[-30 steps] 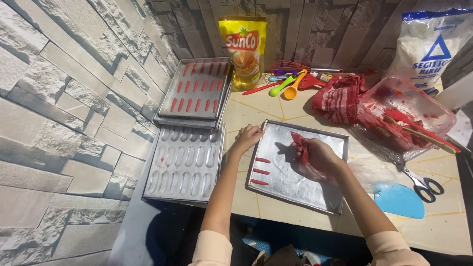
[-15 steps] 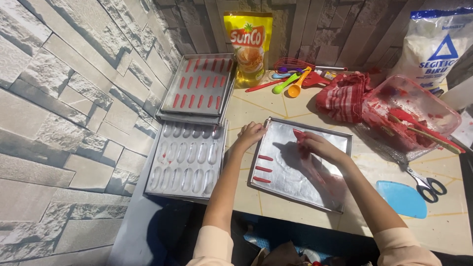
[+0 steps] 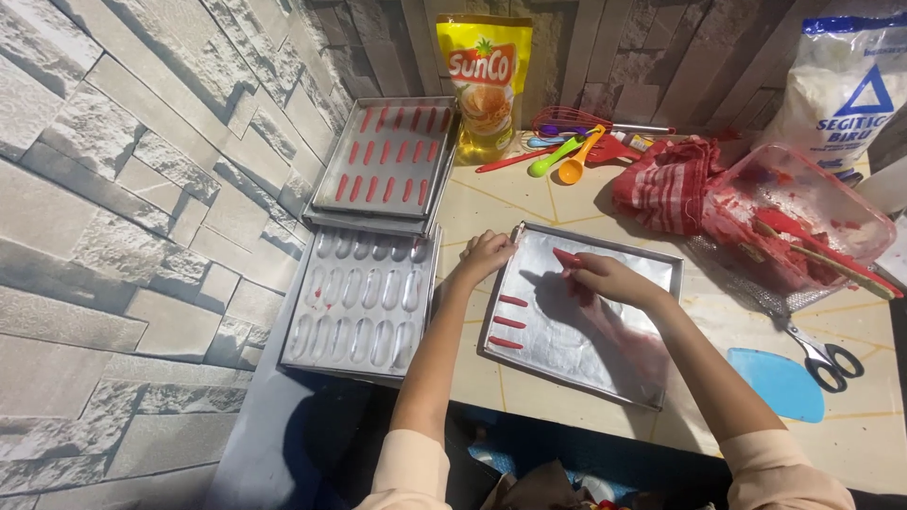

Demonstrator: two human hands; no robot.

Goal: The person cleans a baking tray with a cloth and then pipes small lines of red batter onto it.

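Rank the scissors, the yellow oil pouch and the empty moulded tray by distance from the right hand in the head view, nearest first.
From the right hand:
1. Scissors, to its right on the counter.
2. Empty moulded tray, to its left, beyond the left hand.
3. Yellow oil pouch, at the back wall.
Tray and scissors are nearly tied.

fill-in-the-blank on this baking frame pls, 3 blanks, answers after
1. The right hand holds a red strip of dough over the flat foil-lined tray, on which ____ red strips already lie.
2. The left hand rests on that tray's ____ edge.
3. The moulded tray nearest the left hand has cavities that are all ____.

Missing words: three; left; empty
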